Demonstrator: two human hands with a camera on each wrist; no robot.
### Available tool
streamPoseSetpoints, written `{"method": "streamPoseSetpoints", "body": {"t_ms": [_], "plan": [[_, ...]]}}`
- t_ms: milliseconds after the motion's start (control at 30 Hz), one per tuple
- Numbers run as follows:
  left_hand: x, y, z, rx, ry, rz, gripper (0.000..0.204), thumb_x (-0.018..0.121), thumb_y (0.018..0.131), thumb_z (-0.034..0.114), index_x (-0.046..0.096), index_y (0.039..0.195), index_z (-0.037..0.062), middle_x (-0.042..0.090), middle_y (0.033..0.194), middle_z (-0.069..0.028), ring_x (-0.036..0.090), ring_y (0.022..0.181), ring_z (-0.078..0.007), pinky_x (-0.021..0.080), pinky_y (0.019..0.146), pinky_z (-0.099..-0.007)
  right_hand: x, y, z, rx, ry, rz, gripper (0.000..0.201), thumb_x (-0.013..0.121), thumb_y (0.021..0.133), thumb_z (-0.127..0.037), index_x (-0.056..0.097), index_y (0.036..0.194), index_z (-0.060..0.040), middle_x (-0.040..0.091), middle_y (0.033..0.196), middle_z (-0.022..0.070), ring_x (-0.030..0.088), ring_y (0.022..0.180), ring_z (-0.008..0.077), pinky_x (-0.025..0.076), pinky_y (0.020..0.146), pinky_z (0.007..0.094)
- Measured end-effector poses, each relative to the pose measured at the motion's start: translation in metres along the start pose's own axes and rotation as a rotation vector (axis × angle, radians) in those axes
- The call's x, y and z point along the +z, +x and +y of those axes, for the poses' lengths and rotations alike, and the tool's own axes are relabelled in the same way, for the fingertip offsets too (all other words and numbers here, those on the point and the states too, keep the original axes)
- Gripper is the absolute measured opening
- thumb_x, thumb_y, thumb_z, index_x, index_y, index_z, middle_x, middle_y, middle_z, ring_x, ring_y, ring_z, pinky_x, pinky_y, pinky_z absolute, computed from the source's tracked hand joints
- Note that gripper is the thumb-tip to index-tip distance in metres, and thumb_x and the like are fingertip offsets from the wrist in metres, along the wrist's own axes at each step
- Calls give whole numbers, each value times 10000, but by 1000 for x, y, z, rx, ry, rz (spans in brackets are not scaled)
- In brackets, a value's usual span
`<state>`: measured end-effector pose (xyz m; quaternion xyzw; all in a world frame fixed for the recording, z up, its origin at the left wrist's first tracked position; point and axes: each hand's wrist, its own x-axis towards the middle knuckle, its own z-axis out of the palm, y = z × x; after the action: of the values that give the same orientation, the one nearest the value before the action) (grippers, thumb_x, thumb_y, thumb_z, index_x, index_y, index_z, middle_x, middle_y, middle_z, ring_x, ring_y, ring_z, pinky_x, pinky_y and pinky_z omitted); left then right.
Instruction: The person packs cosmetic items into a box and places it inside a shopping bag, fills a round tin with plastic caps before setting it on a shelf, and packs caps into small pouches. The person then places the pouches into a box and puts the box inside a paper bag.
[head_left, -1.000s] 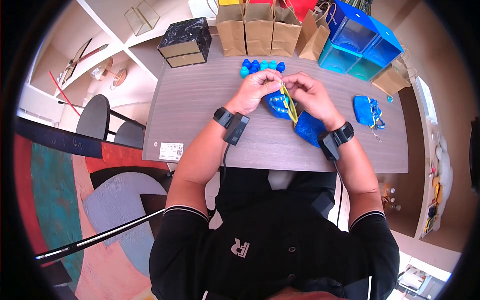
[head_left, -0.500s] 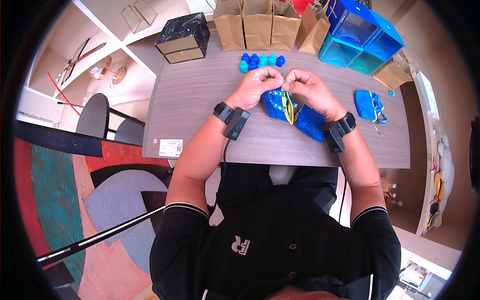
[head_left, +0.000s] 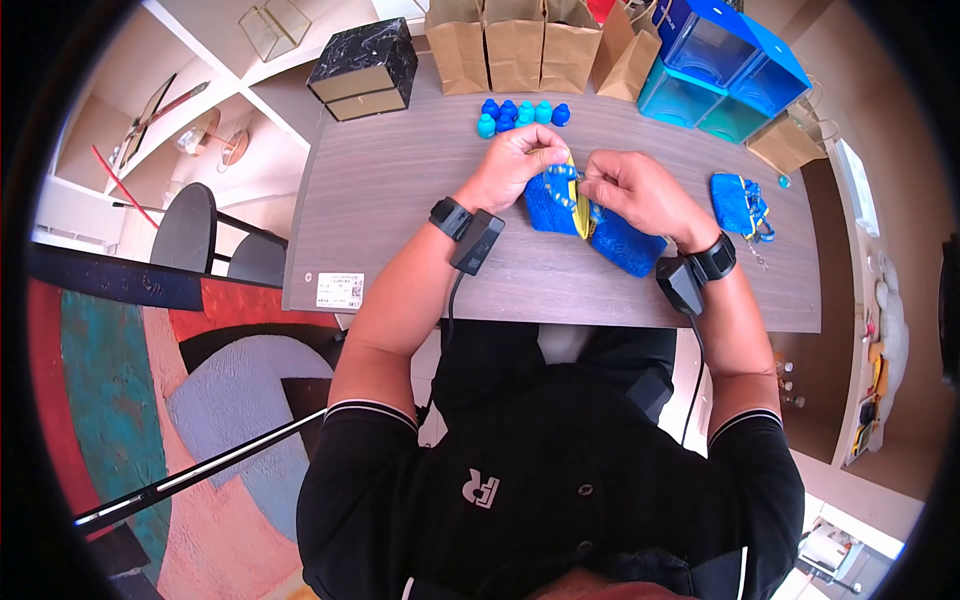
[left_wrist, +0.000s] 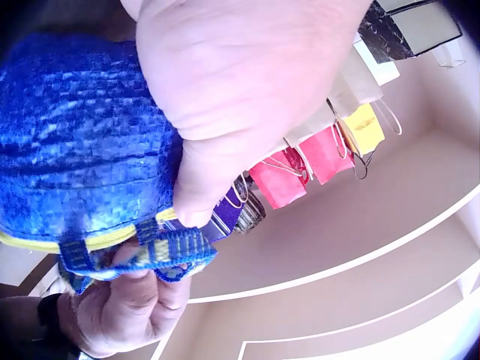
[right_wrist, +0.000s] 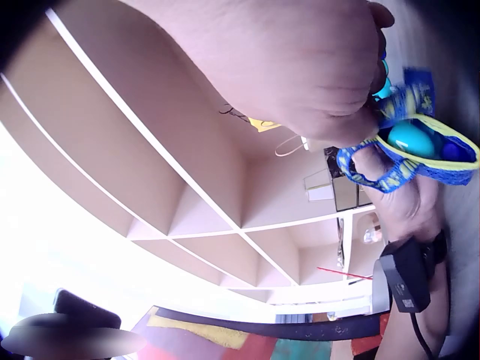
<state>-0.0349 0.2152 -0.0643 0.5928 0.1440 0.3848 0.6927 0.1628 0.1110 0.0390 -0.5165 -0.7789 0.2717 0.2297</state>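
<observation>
A small blue woven bag with yellow trim and patterned straps is up between the hands. My left hand pinches its top edge between thumb and fingers. On its other side my right hand grips at the strap and mouth with curled fingers. In the right wrist view the bag's mouth gapes, with a teal rounded piece and a dark blue one inside. Under the right hand lies a second blue bag. The right fingertips are partly hidden behind the strap in the left wrist view.
Several blue and teal bottle-shaped pieces stand beyond the hands. A third blue bag with a chain lies at right. Along the back are paper bags, a black marbled box and blue and teal bins.
The hands met at the bag's top corner half a second ago. Since then my right hand has moved right and toward the body, while the left keeps its pinch.
</observation>
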Motion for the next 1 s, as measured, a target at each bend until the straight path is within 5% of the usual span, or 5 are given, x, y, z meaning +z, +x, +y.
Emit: {"method": "streamPoseSetpoints", "body": {"t_ms": [367, 533, 733, 833, 1000], "plan": [[-13, 5, -10, 85, -88, 83, 102, 671, 1001, 125, 666, 1062, 44, 694, 1039, -28, 628, 947, -94, 513, 882, -265, -14, -34, -9, 72, -2, -233, 242, 677, 880, -251, 627, 784, -34, 629, 695, 140, 612, 653, 295, 471, 627, 419], [3, 0, -3, 68, -202, 106, 111, 658, 1013, 146, 651, 1068, 50, 685, 1022, -21, 617, 938, -84, 511, 863, -258, 1, -43, 2, 231, 235, 95, 392, 787, 859, -400, 645, 818, -37, 603, 684, 100, 570, 620, 217, 468, 620, 372], [26, -7, -5, 2, -181, 34, 101, 653, 1017, 152, 620, 1050, 62, 649, 990, 0, 598, 912, -73, 506, 835, -248, 40, -39, -10, 152, -110, 249, 436, 756, 841, -428, 634, 822, -10, 658, 831, 212, 643, 800, 415, 481, 683, 493], [22, -9, 0, -35, -176, -12, 145, 620, 1035, 211, 616, 1055, 68, 638, 998, -7, 586, 931, -75, 501, 859, -246, 41, -50, -4, 179, 17, 274, 421, 753, 854, -405, 628, 805, -6, 633, 756, 196, 633, 721, 375, 473, 661, 470], [13, -9, 1, -135, -167, -40, 208, 602, 1041, 272, 629, 1048, 67, 639, 1001, -27, 623, 836, -106, 560, 779, -284, 16, -84, 5, 296, 132, -42, 353, 760, 880, -316, 617, 793, -4, 573, 657, 165, 564, 617, 280, 457, 628, 415]]}}
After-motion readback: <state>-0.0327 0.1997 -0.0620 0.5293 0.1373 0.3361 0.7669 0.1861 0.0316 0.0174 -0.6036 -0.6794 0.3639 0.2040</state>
